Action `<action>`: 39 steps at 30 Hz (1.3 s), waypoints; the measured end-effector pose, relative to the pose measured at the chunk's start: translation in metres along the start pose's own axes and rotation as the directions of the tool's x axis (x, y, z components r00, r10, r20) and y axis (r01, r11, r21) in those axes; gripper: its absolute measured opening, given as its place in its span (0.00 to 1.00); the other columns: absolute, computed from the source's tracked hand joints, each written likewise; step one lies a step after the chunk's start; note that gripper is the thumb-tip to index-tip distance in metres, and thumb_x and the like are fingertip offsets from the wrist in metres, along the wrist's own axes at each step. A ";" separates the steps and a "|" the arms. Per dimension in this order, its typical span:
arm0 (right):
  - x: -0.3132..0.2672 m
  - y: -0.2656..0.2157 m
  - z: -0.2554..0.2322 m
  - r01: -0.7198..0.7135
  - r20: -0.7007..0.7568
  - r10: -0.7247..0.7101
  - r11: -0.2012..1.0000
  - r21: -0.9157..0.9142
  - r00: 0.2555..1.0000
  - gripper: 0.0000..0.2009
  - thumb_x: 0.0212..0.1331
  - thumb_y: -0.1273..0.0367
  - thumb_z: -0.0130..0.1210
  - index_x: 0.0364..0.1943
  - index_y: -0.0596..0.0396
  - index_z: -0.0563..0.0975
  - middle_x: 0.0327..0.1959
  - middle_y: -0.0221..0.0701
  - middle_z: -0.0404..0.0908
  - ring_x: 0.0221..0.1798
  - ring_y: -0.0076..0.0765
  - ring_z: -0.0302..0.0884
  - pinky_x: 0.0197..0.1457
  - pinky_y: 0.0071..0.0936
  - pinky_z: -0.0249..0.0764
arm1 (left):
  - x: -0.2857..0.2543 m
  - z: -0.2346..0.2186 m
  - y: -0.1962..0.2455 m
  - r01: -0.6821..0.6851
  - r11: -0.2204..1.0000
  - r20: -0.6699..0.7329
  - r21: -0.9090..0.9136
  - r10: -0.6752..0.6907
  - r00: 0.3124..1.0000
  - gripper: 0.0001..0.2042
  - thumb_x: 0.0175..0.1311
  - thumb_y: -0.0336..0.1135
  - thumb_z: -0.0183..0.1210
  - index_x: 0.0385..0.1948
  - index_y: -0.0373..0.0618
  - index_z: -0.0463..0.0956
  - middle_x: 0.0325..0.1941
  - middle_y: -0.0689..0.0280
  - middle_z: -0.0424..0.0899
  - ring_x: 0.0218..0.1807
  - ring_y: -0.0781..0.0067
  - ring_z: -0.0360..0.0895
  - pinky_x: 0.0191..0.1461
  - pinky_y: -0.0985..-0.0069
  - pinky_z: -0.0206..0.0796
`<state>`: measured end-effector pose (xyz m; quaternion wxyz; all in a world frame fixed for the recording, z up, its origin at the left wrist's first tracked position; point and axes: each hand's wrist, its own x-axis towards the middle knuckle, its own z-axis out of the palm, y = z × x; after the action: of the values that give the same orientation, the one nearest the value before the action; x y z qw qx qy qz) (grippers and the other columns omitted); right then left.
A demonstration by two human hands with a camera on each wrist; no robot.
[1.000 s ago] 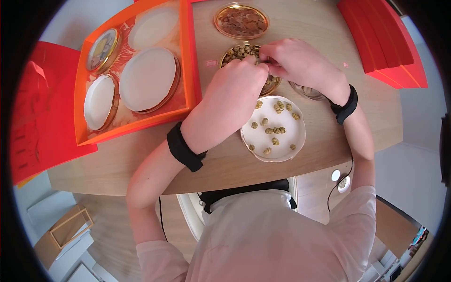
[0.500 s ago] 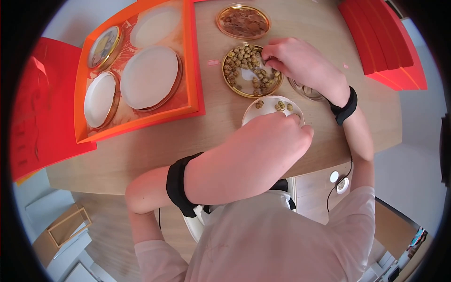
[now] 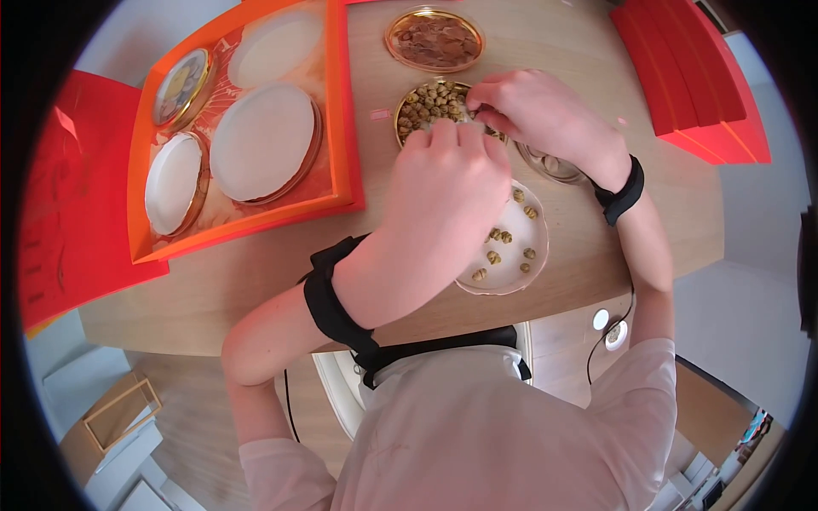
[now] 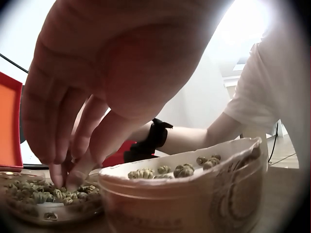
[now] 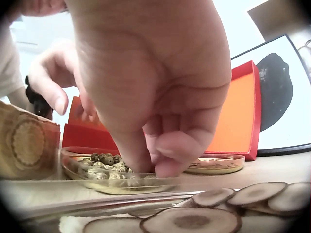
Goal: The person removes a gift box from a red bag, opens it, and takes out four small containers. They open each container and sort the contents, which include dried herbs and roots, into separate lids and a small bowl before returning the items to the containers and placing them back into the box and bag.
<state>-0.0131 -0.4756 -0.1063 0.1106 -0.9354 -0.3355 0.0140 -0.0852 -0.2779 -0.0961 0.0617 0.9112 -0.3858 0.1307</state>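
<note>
Dozens of knobbly pods (image 3: 439, 96) fill a gold-rimmed dish (image 3: 397, 119) on the bench (image 3: 213, 298), the left hand (image 3: 452, 183) reaching in, the right hand (image 3: 532, 102) curled there, any grip unclear. Picking appears in hand; the next move calls for a light pinch.

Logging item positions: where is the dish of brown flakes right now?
In the head view, the dish of brown flakes sits at top centre, just beyond the bud dish, right of the orange box.

A pale short-sleeved shirt (image 3: 494, 426) is worn with two broad black wristbands (image 3: 334, 298)
</note>
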 end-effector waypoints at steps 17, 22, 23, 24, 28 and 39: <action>-0.006 -0.009 -0.016 -0.061 0.188 0.061 0.998 -0.006 0.980 0.12 0.58 0.70 0.64 0.45 0.56 0.81 0.40 0.38 0.85 0.41 0.50 0.83 0.46 0.42 0.77 | 0.007 0.038 -0.025 0.089 0.992 -0.001 0.094 -0.089 0.996 0.11 0.46 0.30 0.68 0.32 0.35 0.84 0.32 0.55 0.85 0.42 0.57 0.84 0.53 0.49 0.78; -0.014 -0.006 -0.015 -0.025 0.175 0.004 0.993 0.117 0.985 0.14 0.59 0.70 0.66 0.48 0.58 0.80 0.42 0.39 0.84 0.43 0.51 0.82 0.49 0.43 0.76 | 0.007 0.036 -0.027 0.077 0.994 0.035 0.074 -0.080 0.996 0.09 0.47 0.27 0.67 0.31 0.34 0.84 0.31 0.54 0.84 0.41 0.55 0.85 0.51 0.48 0.78; -0.014 -0.005 -0.014 -0.019 0.163 -0.002 0.992 0.125 0.987 0.14 0.59 0.70 0.66 0.48 0.58 0.80 0.42 0.39 0.83 0.43 0.51 0.82 0.49 0.43 0.76 | 0.008 0.037 -0.028 0.070 0.994 0.040 0.083 -0.073 0.997 0.09 0.47 0.27 0.66 0.31 0.34 0.84 0.30 0.54 0.84 0.40 0.54 0.85 0.51 0.49 0.78; -0.015 -0.004 -0.012 -0.017 0.155 -0.003 0.992 0.125 0.988 0.14 0.59 0.71 0.66 0.47 0.58 0.80 0.42 0.39 0.83 0.44 0.52 0.82 0.49 0.43 0.76 | 0.008 0.038 -0.029 0.063 0.994 0.045 0.092 -0.067 0.997 0.08 0.48 0.27 0.65 0.30 0.34 0.84 0.30 0.54 0.83 0.40 0.54 0.85 0.50 0.49 0.79; -0.008 -0.005 -0.012 -0.064 0.189 0.040 0.990 0.123 0.981 0.12 0.58 0.72 0.66 0.45 0.59 0.80 0.41 0.39 0.83 0.45 0.53 0.82 0.50 0.44 0.76 | 0.008 0.038 -0.030 0.067 0.996 -0.002 0.063 -0.067 0.998 0.06 0.49 0.26 0.64 0.29 0.36 0.84 0.28 0.54 0.84 0.36 0.56 0.86 0.48 0.55 0.79; -0.003 -0.001 -0.003 -0.015 0.058 0.006 0.988 0.154 0.998 0.09 0.58 0.76 0.64 0.41 0.61 0.78 0.40 0.41 0.81 0.40 0.52 0.82 0.46 0.43 0.76 | 0.009 0.035 -0.028 0.002 1.000 -0.040 -0.030 -0.004 0.999 0.04 0.49 0.26 0.65 0.26 0.37 0.82 0.27 0.55 0.85 0.34 0.59 0.86 0.40 0.65 0.77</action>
<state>-0.0161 -0.4772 -0.1036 0.1731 -0.9250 -0.3315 0.0674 -0.0522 -0.2716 -0.1276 0.0832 0.9079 -0.3850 0.1431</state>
